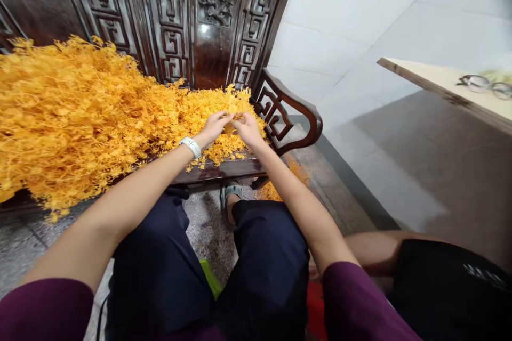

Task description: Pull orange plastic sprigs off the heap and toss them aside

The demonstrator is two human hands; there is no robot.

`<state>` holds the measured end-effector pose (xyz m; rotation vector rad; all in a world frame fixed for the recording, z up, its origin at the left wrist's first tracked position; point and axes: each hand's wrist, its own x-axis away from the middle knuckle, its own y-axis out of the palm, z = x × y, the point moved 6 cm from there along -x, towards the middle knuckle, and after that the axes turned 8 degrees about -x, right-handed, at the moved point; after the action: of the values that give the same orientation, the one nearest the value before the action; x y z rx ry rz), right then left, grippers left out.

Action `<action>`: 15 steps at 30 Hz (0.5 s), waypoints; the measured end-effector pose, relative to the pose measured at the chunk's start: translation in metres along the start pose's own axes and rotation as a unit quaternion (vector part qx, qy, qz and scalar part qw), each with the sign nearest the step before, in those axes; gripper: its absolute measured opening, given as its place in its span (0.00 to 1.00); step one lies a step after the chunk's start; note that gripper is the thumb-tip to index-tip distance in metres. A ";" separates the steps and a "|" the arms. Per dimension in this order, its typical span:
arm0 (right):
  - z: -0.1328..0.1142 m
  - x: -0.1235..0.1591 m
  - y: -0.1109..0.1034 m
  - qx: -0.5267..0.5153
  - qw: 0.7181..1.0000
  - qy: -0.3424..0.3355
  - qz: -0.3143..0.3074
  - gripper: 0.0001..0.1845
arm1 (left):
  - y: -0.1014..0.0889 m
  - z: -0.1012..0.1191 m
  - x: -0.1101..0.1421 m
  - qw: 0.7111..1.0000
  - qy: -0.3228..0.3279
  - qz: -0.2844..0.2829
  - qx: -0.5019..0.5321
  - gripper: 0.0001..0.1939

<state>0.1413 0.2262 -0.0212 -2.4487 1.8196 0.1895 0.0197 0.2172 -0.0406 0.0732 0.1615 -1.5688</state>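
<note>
My left hand (pixel 215 127), below a white wristband, pinches a yellow-orange artificial flower sprig (pixel 239 101) near its lower end. Close beside it, the fingers of my right hand (pixel 248 129) are closed on the same sprig. Both hands are above the right end of a loose heap of matching sprigs (pixel 88 117), which spreads over a dark wooden bench (pixel 224 170). Exactly where the fingertips meet the stem is too small to make out.
The bench has a carved backrest (pixel 212 53) and a curved armrest (pixel 308 122) just right of my hands. Yellow bits (pixel 298 170) lie on the floor. A board (pixel 436 82) with eyeglasses (pixel 480 84) juts in at right. Another person's leg (pixel 376 250) is close on my right.
</note>
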 end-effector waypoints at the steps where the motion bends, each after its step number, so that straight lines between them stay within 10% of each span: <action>1: 0.004 -0.001 0.004 -0.026 1.000 0.016 -0.004 0.08 | -0.009 -0.001 0.001 1.000 0.000 0.016 -0.008 0.12; 7: 0.007 -0.003 -0.015 -0.057 0.994 0.019 0.087 0.13 | -0.044 -0.005 0.001 0.983 0.022 0.072 -0.169 0.12; 15: 0.014 -0.002 -0.067 -0.116 0.988 0.029 0.097 0.07 | -0.024 -0.016 0.003 0.938 0.058 -0.013 -0.341 0.19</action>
<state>0.2042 0.2494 -0.0352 -2.4403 2.1753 0.3659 -0.0049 0.2169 -0.0552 -0.3830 0.7935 -1.4580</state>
